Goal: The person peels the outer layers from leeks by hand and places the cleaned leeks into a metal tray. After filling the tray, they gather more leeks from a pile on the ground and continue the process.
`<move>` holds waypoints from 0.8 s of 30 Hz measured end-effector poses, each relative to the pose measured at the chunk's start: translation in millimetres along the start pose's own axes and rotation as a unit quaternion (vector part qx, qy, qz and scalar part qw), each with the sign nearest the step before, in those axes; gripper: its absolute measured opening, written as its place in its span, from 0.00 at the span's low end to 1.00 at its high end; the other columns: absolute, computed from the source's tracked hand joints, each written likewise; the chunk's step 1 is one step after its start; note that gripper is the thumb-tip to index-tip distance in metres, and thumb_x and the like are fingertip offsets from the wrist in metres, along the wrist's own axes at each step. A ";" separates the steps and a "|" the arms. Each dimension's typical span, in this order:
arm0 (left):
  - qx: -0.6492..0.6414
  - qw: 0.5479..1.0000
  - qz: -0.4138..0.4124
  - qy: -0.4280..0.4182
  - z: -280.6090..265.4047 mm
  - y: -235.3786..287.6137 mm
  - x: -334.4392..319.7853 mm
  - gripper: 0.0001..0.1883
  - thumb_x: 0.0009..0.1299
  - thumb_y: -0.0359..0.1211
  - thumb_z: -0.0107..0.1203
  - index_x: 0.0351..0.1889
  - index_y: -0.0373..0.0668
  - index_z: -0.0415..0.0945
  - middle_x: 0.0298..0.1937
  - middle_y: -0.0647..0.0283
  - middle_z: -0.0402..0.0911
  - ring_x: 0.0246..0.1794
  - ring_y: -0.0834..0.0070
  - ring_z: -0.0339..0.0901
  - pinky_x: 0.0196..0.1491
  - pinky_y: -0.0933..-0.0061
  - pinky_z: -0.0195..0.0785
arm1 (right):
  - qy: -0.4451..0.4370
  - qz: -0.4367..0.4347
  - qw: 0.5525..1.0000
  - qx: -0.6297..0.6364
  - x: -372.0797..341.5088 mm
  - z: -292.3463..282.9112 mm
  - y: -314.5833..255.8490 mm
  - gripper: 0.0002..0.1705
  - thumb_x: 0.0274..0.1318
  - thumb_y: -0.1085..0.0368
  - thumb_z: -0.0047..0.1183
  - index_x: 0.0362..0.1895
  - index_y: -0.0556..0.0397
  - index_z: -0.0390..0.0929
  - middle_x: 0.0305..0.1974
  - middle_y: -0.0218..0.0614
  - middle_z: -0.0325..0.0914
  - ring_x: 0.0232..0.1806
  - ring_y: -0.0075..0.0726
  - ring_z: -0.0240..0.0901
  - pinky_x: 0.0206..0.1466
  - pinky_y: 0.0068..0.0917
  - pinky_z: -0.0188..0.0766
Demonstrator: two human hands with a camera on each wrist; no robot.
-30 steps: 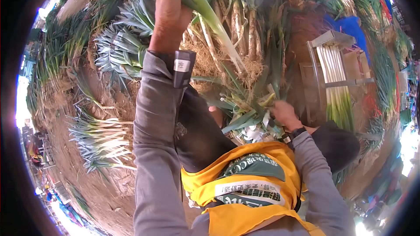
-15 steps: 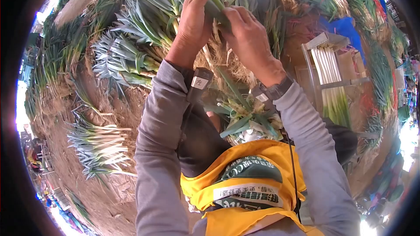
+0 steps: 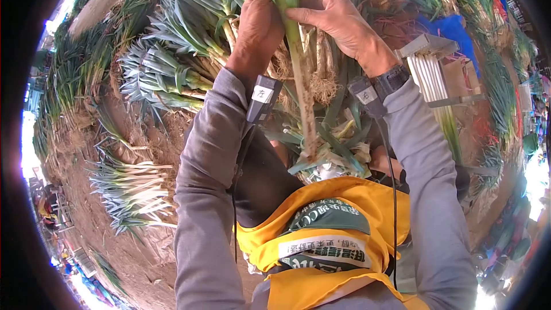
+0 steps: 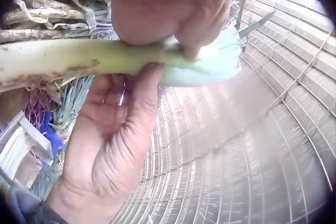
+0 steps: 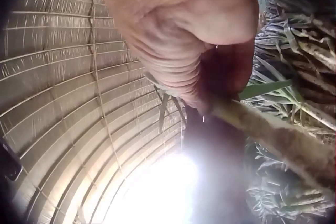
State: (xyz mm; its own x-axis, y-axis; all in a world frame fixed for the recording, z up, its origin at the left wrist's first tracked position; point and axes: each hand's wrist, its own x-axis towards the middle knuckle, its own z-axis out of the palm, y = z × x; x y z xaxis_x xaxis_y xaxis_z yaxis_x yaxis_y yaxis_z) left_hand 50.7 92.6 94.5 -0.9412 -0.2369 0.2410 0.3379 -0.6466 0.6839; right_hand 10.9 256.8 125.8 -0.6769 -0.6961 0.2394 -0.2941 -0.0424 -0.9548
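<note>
Left, on the ground (image 3: 149, 264) — one row of leeks (image 3: 132, 189); a leafy heap (image 3: 172, 69) ahead of it. Centre, ahead: rooted stalks (image 3: 321, 51). Centre, just before the person (image 3: 321, 241): leaf scraps (image 3: 341, 146). Right: a frame (image 3: 427, 45), with stems (image 3: 427, 77) in it — a sheet (image 3: 462, 37) behind. Far right: further bundles (image 3: 499, 92).

Floor: uneven brown earth (image 3: 138, 261), stretching along the left.
Overhead: pale curved sheeting (image 4: 262, 129), crossed by thin ribs in a grid.
Light: strong white glare (image 5: 157, 192) beneath the curve; bright patches also at far left and right edges.
Furniture: grey metal frame (image 3: 427, 45), at right.
Beside it: crumpled bright-blue sheet (image 3: 461, 39).
</note>
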 end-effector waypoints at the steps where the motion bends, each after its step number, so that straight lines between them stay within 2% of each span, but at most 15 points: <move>1: 0.002 1.000 -0.001 0.000 -0.1 -0.4 0.5 0.19 0.83 0.43 0.45 0.61 0.39 0.69 0.51 0.59 0.78 0.49 0.67 0.79 0.53 0.63 0.77 | 0.001 0.000 1.000 0.002 -2.2 0.0 0.1 0.21 0.58 0.59 0.68 0.49 0.62 0.82 0.43 0.38 0.84 0.46 0.29 0.78 0.55 0.29 0.73; 7: 0.023 1.000 -0.014 -0.001 6.6 -3.7 -4.7 0.18 0.83 0.43 0.47 0.61 0.40 0.70 0.49 0.60 0.78 0.48 0.70 0.79 0.51 0.65 0.78 | 0.049 0.012 0.999 0.016 -20.6 7.3 -1.0 0.20 0.60 0.62 0.66 0.50 0.63 0.81 0.43 0.38 0.84 0.44 0.28 0.78 0.51 0.27 0.75; 9: 0.024 1.000 -0.001 -0.001 10.9 -4.6 -3.3 0.17 0.83 0.42 0.47 0.60 0.40 0.71 0.48 0.61 0.79 0.46 0.71 0.80 0.49 0.66 0.78 | 0.075 -0.019 0.996 0.032 -25.4 11.1 -6.1 0.17 0.61 0.64 0.64 0.50 0.62 0.81 0.41 0.37 0.84 0.41 0.26 0.78 0.48 0.25 0.76; 10: 0.011 1.000 0.003 -0.002 13.7 -5.3 -5.1 0.16 0.82 0.41 0.48 0.59 0.41 0.71 0.47 0.61 0.79 0.46 0.71 0.80 0.49 0.66 0.78 | 0.081 -0.016 0.996 0.017 -29.6 13.3 -13.9 0.14 0.63 0.65 0.62 0.49 0.61 0.81 0.39 0.35 0.84 0.40 0.24 0.78 0.47 0.24 0.76; 15: -0.002 1.000 0.024 0.003 16.6 -7.6 -5.3 0.14 0.81 0.38 0.50 0.58 0.40 0.71 0.48 0.61 0.79 0.47 0.71 0.80 0.50 0.64 0.78 | 0.104 -0.049 0.993 -0.038 -38.5 23.0 -14.4 0.12 0.64 0.64 0.61 0.47 0.59 0.81 0.39 0.33 0.85 0.39 0.21 0.79 0.45 0.22 0.76; 18: -0.004 0.999 0.038 0.026 20.9 -2.4 -3.9 0.14 0.82 0.38 0.49 0.58 0.41 0.71 0.47 0.61 0.79 0.46 0.70 0.79 0.47 0.65 0.78 | 0.150 -0.043 0.982 -0.105 -50.0 32.5 -25.0 0.12 0.64 0.63 0.61 0.47 0.57 0.81 0.37 0.32 0.84 0.35 0.20 0.78 0.40 0.21 0.76; 20: 0.024 0.998 0.053 0.010 7.6 7.6 1.1 0.13 0.82 0.38 0.49 0.58 0.42 0.70 0.44 0.61 0.77 0.42 0.71 0.77 0.45 0.67 0.76 | 0.118 -0.014 0.993 0.003 -65.5 34.1 -25.1 0.13 0.64 0.61 0.61 0.48 0.54 0.80 0.34 0.31 0.82 0.30 0.18 0.77 0.33 0.20 0.74; 21: 0.045 0.997 0.056 0.018 3.4 15.0 3.7 0.13 0.82 0.39 0.50 0.57 0.43 0.70 0.42 0.61 0.74 0.40 0.72 0.75 0.43 0.69 0.74 | 0.117 -0.015 0.993 0.004 -73.0 31.7 -23.8 0.13 0.64 0.61 0.61 0.48 0.54 0.80 0.34 0.31 0.82 0.30 0.18 0.77 0.33 0.20 0.74; 24: -0.005 0.997 0.065 0.033 -12.2 32.4 11.8 0.13 0.81 0.40 0.51 0.56 0.43 0.69 0.42 0.60 0.73 0.40 0.71 0.73 0.43 0.69 0.74 | 0.150 -0.003 0.987 0.052 -98.9 13.4 -16.9 0.14 0.65 0.59 0.61 0.48 0.53 0.79 0.31 0.28 0.79 0.26 0.16 0.73 0.27 0.18 0.70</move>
State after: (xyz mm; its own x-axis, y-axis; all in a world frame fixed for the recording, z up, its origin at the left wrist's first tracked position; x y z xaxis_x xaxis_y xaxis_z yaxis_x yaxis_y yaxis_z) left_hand 50.6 59.9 111.1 -0.8870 -0.3668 0.2805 0.4573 -0.6140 0.6434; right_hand 91.9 316.8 115.9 -0.8494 -0.4521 0.2723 -0.2385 -0.1315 -0.9622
